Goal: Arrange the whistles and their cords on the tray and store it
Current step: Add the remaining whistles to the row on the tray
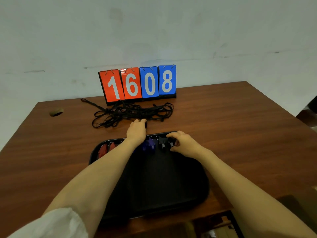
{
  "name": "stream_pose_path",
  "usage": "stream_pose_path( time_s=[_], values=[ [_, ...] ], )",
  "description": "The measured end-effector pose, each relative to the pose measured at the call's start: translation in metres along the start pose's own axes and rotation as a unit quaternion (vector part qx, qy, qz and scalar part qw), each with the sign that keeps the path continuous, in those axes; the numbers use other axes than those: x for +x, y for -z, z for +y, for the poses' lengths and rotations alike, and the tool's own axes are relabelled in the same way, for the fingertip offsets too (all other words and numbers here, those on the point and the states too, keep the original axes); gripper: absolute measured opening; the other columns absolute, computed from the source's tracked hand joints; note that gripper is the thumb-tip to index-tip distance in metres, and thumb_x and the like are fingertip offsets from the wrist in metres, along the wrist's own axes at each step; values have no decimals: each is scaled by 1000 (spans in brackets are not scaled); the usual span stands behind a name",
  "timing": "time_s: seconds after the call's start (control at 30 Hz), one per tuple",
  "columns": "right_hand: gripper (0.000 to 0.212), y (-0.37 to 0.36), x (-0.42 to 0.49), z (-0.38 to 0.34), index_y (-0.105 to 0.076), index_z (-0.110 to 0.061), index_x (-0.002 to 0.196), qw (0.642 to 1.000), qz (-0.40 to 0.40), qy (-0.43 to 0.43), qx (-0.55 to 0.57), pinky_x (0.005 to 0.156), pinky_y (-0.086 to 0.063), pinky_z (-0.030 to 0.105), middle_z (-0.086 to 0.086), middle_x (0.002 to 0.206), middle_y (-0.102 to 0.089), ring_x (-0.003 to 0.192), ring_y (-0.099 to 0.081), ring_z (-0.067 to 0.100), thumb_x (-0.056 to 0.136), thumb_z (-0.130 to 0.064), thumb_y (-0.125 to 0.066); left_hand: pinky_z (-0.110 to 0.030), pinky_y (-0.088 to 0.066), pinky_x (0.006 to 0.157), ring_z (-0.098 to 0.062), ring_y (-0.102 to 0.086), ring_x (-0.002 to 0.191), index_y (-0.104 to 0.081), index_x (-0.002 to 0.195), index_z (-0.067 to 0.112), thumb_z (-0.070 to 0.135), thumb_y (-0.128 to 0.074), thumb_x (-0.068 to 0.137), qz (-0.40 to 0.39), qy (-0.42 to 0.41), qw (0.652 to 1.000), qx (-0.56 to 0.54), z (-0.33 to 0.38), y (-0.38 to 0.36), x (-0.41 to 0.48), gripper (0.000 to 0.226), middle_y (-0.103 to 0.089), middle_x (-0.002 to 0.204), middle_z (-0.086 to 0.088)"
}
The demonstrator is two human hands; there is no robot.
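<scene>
The cords (132,111) lie tangled just beyond my left grip (137,128), strung left to right across the worktop (223,117). Its fingertips touch their near edge; whether it has closed on a strand I cannot tell. My right grip (181,143) pinches a black whistle (171,143) at the far rim of the tray (154,177). The flip scoreboard (138,84) behind reads 16 08.

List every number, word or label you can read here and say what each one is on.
"1": white digit on the leftmost red card of the flip scoreboard
"6": white digit on the second red card
"0": white digit on the left blue card
"8": white digit on the rightmost blue card
No text shows on the whistles, cords or tray.
</scene>
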State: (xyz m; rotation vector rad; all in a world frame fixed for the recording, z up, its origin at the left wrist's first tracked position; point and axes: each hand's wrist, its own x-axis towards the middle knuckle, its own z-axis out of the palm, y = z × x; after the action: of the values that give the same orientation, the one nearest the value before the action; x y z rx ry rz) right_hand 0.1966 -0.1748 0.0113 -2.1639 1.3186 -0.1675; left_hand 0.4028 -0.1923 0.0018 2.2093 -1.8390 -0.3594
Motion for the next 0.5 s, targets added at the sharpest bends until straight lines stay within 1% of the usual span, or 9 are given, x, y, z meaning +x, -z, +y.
stream_pose_path(
  time_s=[0.13,0.27,0.33,0.43,0.5],
  values=[
    [57,-3,-2,-1,-43,-22,139,1000,8,2,30,92,-47,27,2,130,-43,103,-54,18,88,-14,-66,-45,-45,89,-36,-47,116,-43,134,10,11,-47,96,26,5,1000,-5,2,-1,0,38,-50,127,-18],
    [57,-5,-5,-2,-42,-22,140,999,9,-2,41,93,-47,27,3,132,-42,104,-54,19,88,-12,-64,-43,-46,89,-34,-50,114,-46,131,9,14,-49,96,51,-2,998,-28,4,3,-8,36,-51,126,-16],
    [59,-5,-7,-3,-40,-22,142,999,10,-5,42,91,-46,26,4,134,-41,101,-53,18,89,-11,-63,-41,-46,89,-32,-51,114,-46,132,11,16,-50,95,71,-16,996,-55,7,7,-17,38,-52,127,-14],
    [67,-3,-13,-6,-33,-24,145,999,11,-14,38,88,-47,26,6,133,-40,95,-52,16,88,-10,-64,-38,-47,89,-26,-52,114,-47,132,13,18,-52,94,101,-48,989,-92,12,13,-37,38,-53,126,-9],
    [72,-1,-19,-9,-29,-25,146,999,16,-26,39,88,-49,29,7,136,-37,100,-53,19,86,-11,-66,-36,-47,88,-22,-54,112,-49,130,15,21,-54,93,114,-72,985,-106,15,14,-52,38,-56,122,-6]
  ],
)
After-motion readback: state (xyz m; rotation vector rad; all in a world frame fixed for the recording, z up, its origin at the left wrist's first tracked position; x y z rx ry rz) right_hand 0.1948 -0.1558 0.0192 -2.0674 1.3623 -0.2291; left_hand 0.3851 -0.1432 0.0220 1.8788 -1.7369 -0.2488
